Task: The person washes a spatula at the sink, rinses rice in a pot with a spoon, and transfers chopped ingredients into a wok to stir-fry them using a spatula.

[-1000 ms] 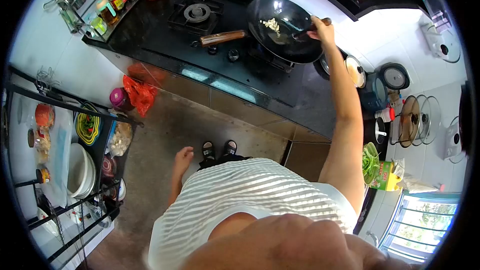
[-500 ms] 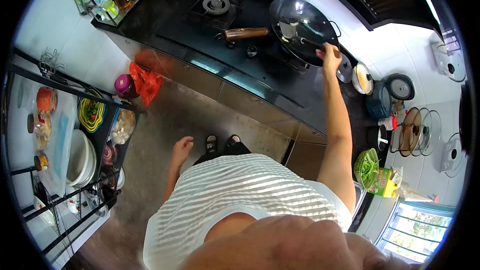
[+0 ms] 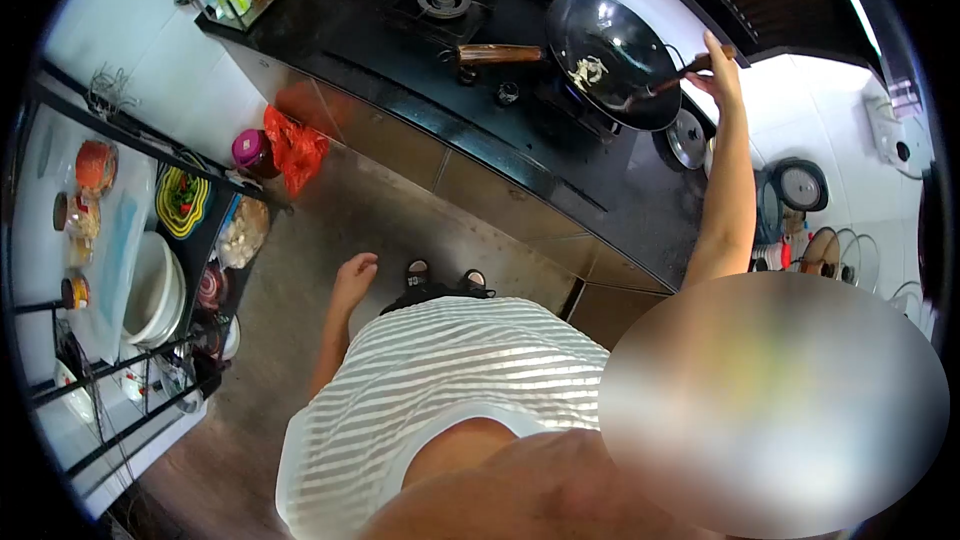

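Note:
My right hand (image 3: pixel 716 72) is closed round the wooden handle of a spatula (image 3: pixel 665 86), whose blade rests low on the right side inside a black wok (image 3: pixel 618 40). Pale chopped pieces (image 3: pixel 589 71) lie at the left of the wok's bottom. The wok sits on the right burner, and its wooden handle (image 3: pixel 500 54) points left over the stove. My left hand (image 3: pixel 356 278) hangs over the floor at my side, fingers loosely curled, holding nothing that I can see.
A second burner (image 3: pixel 443 0) is left of the wok. Bottles stand on a rack (image 3: pixel 245 2) at the back left. A pot lid (image 3: pixel 686 138) lies right of the wok. A shelf with bowls (image 3: pixel 150 290) is at the left, near a red bag (image 3: pixel 296 150). A blurred oval hides the lower right.
My right hand has moved up and to the right with the spatula, whose blade has left the pale pieces. The view has shifted slightly. My left hand stays low at my side.

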`<state>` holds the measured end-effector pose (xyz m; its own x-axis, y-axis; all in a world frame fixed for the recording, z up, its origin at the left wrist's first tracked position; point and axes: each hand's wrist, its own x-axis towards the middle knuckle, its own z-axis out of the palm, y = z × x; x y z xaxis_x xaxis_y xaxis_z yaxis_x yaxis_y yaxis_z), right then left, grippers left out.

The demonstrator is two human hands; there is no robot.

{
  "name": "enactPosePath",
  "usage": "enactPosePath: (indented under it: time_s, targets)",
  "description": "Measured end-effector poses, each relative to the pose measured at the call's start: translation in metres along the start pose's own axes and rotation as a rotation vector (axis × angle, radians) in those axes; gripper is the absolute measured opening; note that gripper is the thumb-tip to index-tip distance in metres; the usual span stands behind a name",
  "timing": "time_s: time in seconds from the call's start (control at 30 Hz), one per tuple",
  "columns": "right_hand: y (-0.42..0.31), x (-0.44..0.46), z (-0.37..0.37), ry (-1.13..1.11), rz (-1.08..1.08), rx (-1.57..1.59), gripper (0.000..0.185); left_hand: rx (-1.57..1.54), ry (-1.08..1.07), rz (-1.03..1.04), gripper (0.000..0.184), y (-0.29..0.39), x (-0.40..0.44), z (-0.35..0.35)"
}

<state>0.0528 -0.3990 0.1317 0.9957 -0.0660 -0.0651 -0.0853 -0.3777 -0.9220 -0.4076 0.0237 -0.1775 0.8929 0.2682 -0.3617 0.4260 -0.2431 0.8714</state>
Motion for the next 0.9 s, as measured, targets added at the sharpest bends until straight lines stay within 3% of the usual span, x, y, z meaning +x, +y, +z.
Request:
enactPosePath:
  time_s: [0.07,0.2,0.33,0.43,0.5,0.6,0.73,0.77,0.9]
  targets:
    - [-0.002,-0.008,0.005,0.023,0.033,-0.009,0.055,0.013,0.024,0.018,0.026,0.003,-0.011,0.011]
    - [0.058,0.024,0.045,0.078,-0.055,0.312,0.045,-0.027,-0.016,-0.055,0.025,0.029,-0.017,0.041]
    - [0.059,0.044,0.039,0.206,-0.215,0.228,0.039,-0.034,-0.028,-0.026,0.024,0.048,-0.023,0.062]
    - [0.030,0.052,-0.016,-0.137,-0.080,0.160,0.031,-0.102,0.044,-0.076,0.024,0.048,-0.043,0.072]
    - [0.013,0.028,-0.033,-0.188,-0.163,-0.063,0.028,-0.042,0.048,-0.048,0.024,0.031,-0.048,0.083]
    - [0.030,0.055,-0.032,-0.212,-0.116,-0.063,0.027,0.052,0.064,0.000,0.025,0.010,-0.043,0.097]
    - [0.054,0.038,0.014,-0.157,-0.146,0.209,0.027,0.016,0.123,-0.035,0.025,0.021,-0.040,0.116]
    - [0.073,0.064,0.010,-0.260,-0.382,0.194,0.025,-0.001,0.119,-0.054,0.025,0.026,-0.041,0.119]
    - [0.038,0.098,-0.025,-0.365,-0.294,-0.053,0.018,-0.037,0.166,-0.048,0.024,0.015,-0.048,0.141]
